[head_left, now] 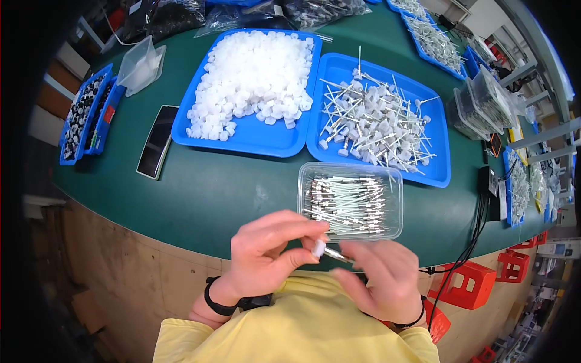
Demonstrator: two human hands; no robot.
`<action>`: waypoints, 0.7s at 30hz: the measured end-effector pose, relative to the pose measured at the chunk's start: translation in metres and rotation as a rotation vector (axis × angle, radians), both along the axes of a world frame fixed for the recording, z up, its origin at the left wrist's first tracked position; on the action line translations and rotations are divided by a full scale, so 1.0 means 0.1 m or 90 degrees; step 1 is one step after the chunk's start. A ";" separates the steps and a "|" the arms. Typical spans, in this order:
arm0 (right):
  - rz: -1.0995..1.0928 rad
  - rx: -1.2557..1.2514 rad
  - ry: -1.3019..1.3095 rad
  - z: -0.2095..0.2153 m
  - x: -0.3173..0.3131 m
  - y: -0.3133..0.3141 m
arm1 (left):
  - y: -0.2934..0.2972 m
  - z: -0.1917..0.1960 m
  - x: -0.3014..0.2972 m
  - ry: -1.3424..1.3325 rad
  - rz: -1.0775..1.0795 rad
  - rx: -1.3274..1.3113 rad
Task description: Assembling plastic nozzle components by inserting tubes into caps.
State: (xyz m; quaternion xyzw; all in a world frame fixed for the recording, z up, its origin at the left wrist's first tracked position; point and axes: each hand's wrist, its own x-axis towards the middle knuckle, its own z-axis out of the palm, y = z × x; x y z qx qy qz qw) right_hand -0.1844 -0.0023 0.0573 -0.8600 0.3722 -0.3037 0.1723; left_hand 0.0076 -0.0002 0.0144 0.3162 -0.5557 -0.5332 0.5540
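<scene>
The left hand (266, 245) makes a narrow pinch with thumb and forefinger on a small white cap (319, 248). From this cap a thin metal rod (336, 255) points toward the right hand (384, 272). I think the cap is held because it is the thicker part, and this leaves the rod free to be reached from the other side. The right hand is blurred; its fingers are bent near the rod's far end, but I cannot tell whether they close on it.

The cap and rod are in front of the yellow shirt (296, 327), just before the near edge of the green table (212, 187). Probably they are held there so that the elbows can stay low and the eyes look straight down.

The clear box (401, 212) with loose rods (348, 202) stands nearest to the hands, perhaps for a short reach. Behind it, 2 blue trays lie side by side: the left tray (266, 144) carries loose caps (260, 72), the right tray (440, 154) carries capped rods (375, 121). Separate containers seem to prevent the 3 kinds from mixing.
</scene>
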 end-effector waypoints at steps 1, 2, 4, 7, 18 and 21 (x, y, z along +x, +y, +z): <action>0.018 -0.040 0.046 -0.03 0.01 -0.01 | 0.01 0.01 -0.01 0.019 -0.010 0.010; 0.012 -0.036 0.006 -0.06 0.04 -0.01 | 0.01 0.01 -0.03 0.038 -0.019 0.019; 0.018 -0.048 0.004 -0.06 0.05 0.01 | 0.01 0.02 -0.03 0.133 -0.061 0.099; 0.042 -0.067 -0.025 -0.07 0.04 0.02 | 0.01 -0.03 0.01 0.184 -0.134 0.177; 0.119 -0.027 -0.103 -0.04 -0.02 0.05 | 0.07 -0.07 -0.08 0.264 -0.208 0.172; 0.100 -0.022 -0.127 -0.04 -0.01 0.06 | 0.07 -0.04 -0.09 0.255 -0.207 0.179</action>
